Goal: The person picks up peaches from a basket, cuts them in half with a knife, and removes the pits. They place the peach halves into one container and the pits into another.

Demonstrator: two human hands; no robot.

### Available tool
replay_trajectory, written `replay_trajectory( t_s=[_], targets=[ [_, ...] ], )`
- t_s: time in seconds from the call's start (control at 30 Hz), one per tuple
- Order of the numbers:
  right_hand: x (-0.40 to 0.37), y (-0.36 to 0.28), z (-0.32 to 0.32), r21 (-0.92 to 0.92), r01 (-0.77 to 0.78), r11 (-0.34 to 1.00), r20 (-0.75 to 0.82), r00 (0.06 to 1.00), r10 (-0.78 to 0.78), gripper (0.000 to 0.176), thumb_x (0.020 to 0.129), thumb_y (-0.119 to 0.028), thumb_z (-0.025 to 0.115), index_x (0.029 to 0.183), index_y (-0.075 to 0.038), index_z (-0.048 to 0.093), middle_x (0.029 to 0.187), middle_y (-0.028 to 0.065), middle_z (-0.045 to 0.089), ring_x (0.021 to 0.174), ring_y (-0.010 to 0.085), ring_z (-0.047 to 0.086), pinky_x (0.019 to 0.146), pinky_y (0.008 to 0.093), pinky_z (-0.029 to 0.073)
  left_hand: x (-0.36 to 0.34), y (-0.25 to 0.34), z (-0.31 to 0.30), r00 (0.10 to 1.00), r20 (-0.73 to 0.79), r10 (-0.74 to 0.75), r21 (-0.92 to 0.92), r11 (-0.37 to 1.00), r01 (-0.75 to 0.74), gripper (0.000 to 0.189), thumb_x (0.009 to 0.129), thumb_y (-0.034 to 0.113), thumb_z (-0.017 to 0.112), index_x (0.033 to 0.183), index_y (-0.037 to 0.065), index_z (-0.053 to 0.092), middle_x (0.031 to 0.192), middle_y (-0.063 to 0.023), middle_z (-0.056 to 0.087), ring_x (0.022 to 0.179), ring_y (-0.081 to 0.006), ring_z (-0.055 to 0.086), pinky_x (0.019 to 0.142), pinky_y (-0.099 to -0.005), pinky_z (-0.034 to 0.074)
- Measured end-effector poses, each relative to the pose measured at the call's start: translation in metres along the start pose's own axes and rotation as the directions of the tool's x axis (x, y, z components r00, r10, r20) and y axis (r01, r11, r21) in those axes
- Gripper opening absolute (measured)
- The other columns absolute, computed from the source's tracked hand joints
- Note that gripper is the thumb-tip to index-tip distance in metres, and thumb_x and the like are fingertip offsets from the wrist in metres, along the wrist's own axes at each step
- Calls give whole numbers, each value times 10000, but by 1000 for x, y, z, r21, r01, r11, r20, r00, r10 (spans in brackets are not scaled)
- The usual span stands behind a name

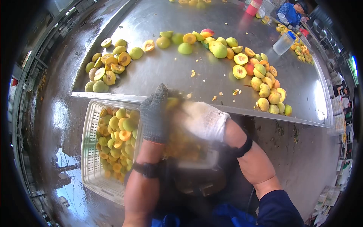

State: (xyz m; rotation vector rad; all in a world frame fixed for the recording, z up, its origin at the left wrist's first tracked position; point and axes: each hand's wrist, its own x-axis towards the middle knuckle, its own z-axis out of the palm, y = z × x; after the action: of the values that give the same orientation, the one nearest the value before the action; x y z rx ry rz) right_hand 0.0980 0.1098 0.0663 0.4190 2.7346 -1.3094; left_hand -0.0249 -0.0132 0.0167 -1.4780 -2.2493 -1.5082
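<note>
Presently: grey-gloved left hand (154, 115) and white-gloved right hand (204, 120), both clasped round blurred peach (172, 103). Likely hazard: wet fruit slipping, missing white crate (89, 151).

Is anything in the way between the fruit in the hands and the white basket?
Nothing visible. The fruit, blurred, sits between the left hand and right hand; the basket lies open just beside them.

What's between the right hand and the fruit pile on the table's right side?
Head view: from the right hand, the table's front edge, then wet steel with a few small scraps, up to the fruit pile.
</note>
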Motion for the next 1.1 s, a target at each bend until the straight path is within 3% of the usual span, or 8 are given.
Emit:
replay_trajectory(
  t_s=[0.1,0.33,0.43,0.57,0.67,0.8,0.97,1.1],
  targets=[
    [-9,-14,21,-261,-64,963,-232,973,2,395,1056,-367,499,1076,-12,670,946,252,705,936,451,677,806,509,527,0,0,7,986,-27,-164,-220,963,154,185,983,197,660,962,20,707,931,-107,735,865,-221,725,767,-340,581],
    [-6,-4,12,238,56,970,-39,998,-48,403,1070,-353,471,1091,-11,683,992,272,698,1014,472,653,865,516,505,4,10,-7,994,109,20,-225,974,5,384,1074,310,518,1005,-30,681,939,-147,737,885,-256,732,813,-361,590],
    [-11,-11,0,-86,36,996,-23,999,-38,415,1059,-368,482,1046,-13,697,968,274,695,978,479,653,849,526,505,4,6,0,989,148,-11,-361,930,65,418,1080,353,510,1081,-32,673,976,-166,737,902,-274,732,854,-381,589],
    [-15,6,0,-110,16,994,-193,980,-37,401,1043,-355,502,1006,-11,703,908,270,691,897,479,663,802,537,516,11,39,12,845,193,-498,-857,334,393,430,1070,349,532,1217,-39,648,1018,-164,731,933,-255,725,843,-365,600],
    [-17,6,-1,189,19,982,-99,995,0,293,1022,-216,509,958,12,682,769,213,689,731,362,703,693,477,536,3,29,12,935,64,-350,-517,790,331,247,975,141,696,1178,2,725,958,-52,743,766,-128,697,718,-277,571],
    [-27,18,1,603,-79,794,20,996,84,161,1008,-62,450,1047,-23,601,759,13,591,643,97,588,570,265,482,4,29,5,931,161,-328,-500,786,363,273,923,228,764,1111,31,760,944,-119,766,855,-191,723,800,-337,569],
    [-37,29,17,562,-102,821,-103,976,191,160,1058,-124,462,1056,-21,584,781,-5,565,628,95,553,586,262,475,3,26,6,999,16,-36,-190,981,38,348,893,353,782,1043,40,763,965,-189,738,902,-355,721,823,-410,562],
    [-25,36,24,243,114,963,-276,960,-44,260,1072,-237,519,1063,4,616,751,92,631,645,230,644,628,349,498,6,30,0,975,99,-197,-300,928,218,345,904,360,767,1021,35,764,924,-183,745,856,-354,726,791,-414,565]
  ],
)
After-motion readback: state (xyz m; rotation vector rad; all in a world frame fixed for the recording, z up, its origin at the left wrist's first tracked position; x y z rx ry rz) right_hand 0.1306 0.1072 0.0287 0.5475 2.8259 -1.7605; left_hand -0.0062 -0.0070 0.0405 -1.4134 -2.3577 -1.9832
